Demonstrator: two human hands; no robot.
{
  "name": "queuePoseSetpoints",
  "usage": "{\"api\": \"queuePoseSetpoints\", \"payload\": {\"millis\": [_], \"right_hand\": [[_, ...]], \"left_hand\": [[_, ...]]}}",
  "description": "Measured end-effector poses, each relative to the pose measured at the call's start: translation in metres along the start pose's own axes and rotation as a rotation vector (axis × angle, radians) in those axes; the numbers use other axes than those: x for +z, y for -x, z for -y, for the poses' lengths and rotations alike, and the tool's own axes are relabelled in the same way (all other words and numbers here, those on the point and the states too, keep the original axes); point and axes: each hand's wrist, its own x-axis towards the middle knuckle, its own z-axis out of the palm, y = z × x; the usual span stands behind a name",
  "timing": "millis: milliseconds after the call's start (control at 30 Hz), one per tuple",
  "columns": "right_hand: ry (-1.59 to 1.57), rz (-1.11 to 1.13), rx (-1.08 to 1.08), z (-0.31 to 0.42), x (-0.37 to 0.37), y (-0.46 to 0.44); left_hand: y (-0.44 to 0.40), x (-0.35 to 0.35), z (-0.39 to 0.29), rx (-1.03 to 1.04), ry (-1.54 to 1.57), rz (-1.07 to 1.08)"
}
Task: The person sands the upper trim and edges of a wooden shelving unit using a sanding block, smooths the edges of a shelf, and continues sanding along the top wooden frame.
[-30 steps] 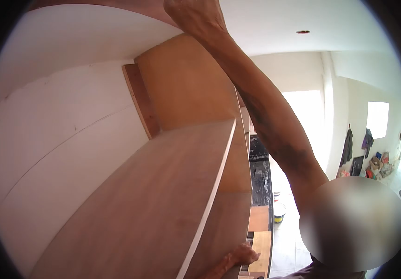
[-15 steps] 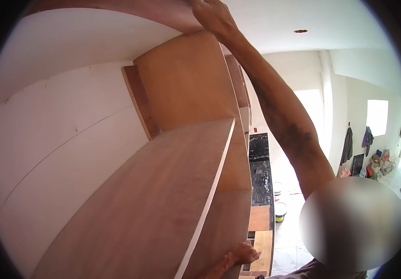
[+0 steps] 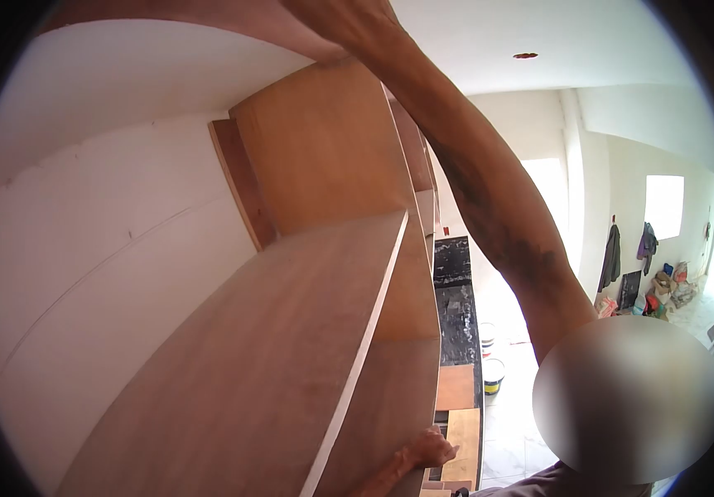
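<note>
My right hand is raised at the top edge, beside a reddish-brown board under the ceiling; its fingers are cut off by the frame. Low in the view, my left hand has its fingers curled round the front edge of the wooden cabinet. A wide brown shelf panel with a pale front edge slants across the cabinet, left of my left hand. Above it stands a light-brown cabinet panel.
A white wall runs along the left. Below the cabinet lies a black counter with wooden boards on it. A bucket stands on the floor. Clothes hang at the far right, near piled bags.
My right hand first moved right and down, then back left and up along the reddish-brown board, its fingers leaving the view. My left hand stays on the cabinet edge. The view shifted slightly.
</note>
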Motion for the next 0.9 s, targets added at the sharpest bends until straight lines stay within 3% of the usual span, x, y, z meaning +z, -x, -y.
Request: {"api": "queuePoseSetpoints", "payload": {"millis": [100, 200, 333, 567, 600, 667, 767, 833, 900], "right_hand": [[0.008, -0.152, 0.015, -0.051, 0.023, 0.006], [0.119, -0.102, 0.19, -0.097, 0.023, 0.002], [0.018, -0.015, 0.136, 0.007, 0.004, 0.007], [0.134, -0.221, 0.078, -0.091, 0.034, -0.012], [0.13, -0.217, 0.068, -0.093, 0.033, -0.014], [0.059, -0.101, 0.048, -0.022, 0.019, -0.009], [0.031, -0.139, 0.049, -0.011, 0.021, 0.003], [0.13, -0.286, -0.063, -0.068, 0.038, 0.003], [0.161, -0.235, 0.075, -0.078, 0.037, -0.001]], "left_hand": [[0.0, 0.004, 0.004, -0.009, -0.019, -0.066], [0.002, 0.004, 0.006, -0.018, -0.02, -0.055], [0.001, 0.009, 0.007, 0.006, -0.057, 0.013], [0.003, 0.009, 0.004, -0.019, 0.007, -0.086], [0.003, 0.008, 0.006, -0.005, -0.002, -0.061], [0.0, 0.007, 0.008, 0.028, -0.012, -0.01], [0.001, 0.017, 0.012, 0.002, 0.013, -0.038], [-0.001, 0.011, 0.011, 0.014, 0.022, -0.062], [0.002, 0.004, 0.006, 0.017, -0.016, -0.061]]}}
